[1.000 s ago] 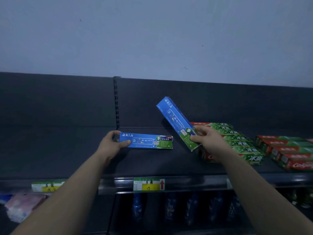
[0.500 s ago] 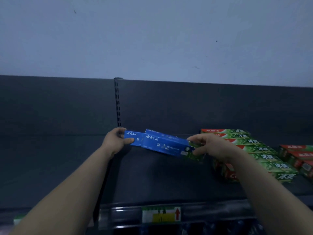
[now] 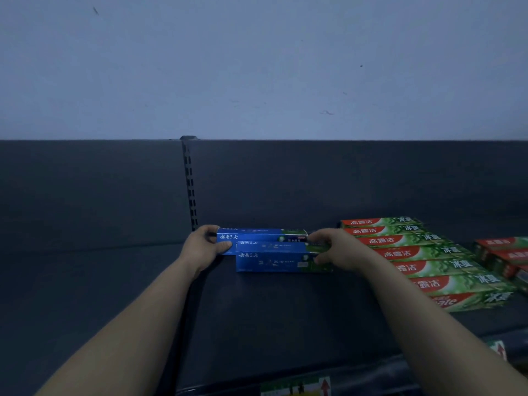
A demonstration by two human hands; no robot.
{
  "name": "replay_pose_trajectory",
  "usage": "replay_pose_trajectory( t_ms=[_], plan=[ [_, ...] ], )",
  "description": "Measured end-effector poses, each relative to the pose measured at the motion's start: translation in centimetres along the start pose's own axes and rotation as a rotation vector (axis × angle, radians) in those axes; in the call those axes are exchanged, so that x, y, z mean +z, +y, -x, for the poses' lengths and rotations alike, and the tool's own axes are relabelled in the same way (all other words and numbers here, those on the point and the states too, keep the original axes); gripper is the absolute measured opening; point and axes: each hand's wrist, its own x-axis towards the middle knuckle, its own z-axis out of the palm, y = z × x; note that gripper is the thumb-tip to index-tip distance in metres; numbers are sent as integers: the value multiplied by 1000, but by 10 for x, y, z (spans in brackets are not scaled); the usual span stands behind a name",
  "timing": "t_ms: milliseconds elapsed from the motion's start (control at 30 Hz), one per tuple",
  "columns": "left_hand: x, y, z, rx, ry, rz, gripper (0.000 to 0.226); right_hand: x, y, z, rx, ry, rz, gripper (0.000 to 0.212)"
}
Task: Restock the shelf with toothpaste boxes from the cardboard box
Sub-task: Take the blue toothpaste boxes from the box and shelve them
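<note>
Blue cardboard is lying at the back of the dark metal shelf (image 3: pixel 285 315): the left hand (image 3: pixel 204 248) is gripping the rear blue toothpaste box (image 3: pixel 257 235) by its left end, the right hand (image 3: pixel 340 250) is pinching the front blue toothpaste box (image 3: pixel 274 260) by its right end. Sliding the front one leftward, ends flush, looks wisest.

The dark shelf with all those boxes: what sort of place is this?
Most likely a shop aisle, perhaps a supermarket. The dark shelf has a slotted upright, green-and-red toothpaste boxes lie in a neat row, and a price label sits on its front rail.
</note>
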Motion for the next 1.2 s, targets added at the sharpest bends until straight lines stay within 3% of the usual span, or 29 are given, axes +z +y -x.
replay_pose_trajectory(
  t_ms=[167, 333, 567, 800, 1200],
  plan=[
    [4, -3, -4, -8, 0, -5, 38, 12, 1, -9, 39, 130, -150, 48],
    [7, -4, -4, -12, 17, -12, 29, 21, 1, -16, 45, 230, -165, 59],
    [7, 1, 2, -18, 66, -83, 41, 23, 0, -13, -5, 235, -127, 77],
    [9, 32, 42, 103, 168, -156, 44, 11, -2, 17, -131, 252, -9, 69],
    [58, 57, 177, 366, 69, -346, 37, -3, 20, 115, -377, 276, 138, 56]
  ],
)
